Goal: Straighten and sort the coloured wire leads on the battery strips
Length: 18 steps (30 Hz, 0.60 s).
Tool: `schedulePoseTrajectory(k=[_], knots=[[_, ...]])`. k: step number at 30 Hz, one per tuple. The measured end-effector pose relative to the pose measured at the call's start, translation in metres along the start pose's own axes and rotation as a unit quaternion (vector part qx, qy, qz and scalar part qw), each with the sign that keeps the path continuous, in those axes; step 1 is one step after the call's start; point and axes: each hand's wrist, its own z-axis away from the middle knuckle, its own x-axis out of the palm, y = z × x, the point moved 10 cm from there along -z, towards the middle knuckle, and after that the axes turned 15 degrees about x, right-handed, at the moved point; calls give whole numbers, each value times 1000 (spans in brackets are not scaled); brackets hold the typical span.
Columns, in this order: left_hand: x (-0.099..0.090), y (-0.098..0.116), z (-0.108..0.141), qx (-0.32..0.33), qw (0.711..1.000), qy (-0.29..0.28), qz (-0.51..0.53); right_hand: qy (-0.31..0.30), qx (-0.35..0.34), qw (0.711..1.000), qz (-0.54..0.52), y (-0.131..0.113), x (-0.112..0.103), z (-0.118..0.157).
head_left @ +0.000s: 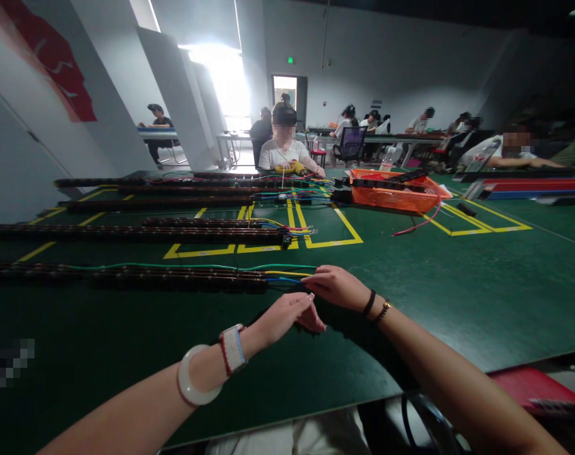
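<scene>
A long dark cable chain [174, 278] lies across the green table, with green, yellow and blue wires [287, 273] coming out of its right end. My right hand [339, 287] has its fingers pressed together around the ends of these wires. Just below and to the left is my left hand [287, 314], its thumb near the wire ends and its other fingers bent apart from it. Nothing shows between the left fingers. The wire tips are hidden behind my right fingers.
More cable chains [126, 234] lie farther back on the green table [458, 297], over yellow tape outlines. An orange basket [396, 197] stands at the back right with a red wire hanging out. Across the table a person [284, 151] sits near a yellow tool [292, 168].
</scene>
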Motion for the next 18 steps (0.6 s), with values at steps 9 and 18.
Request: schedulePoseTrajectory(k=[9,18], knots=[[13,8,1,11,997,-61,-50,-95,-60,992,65,-14,26,4],[11,2,2,4,998,-50,-43,-13,-55,996,65,-26,-12,3]])
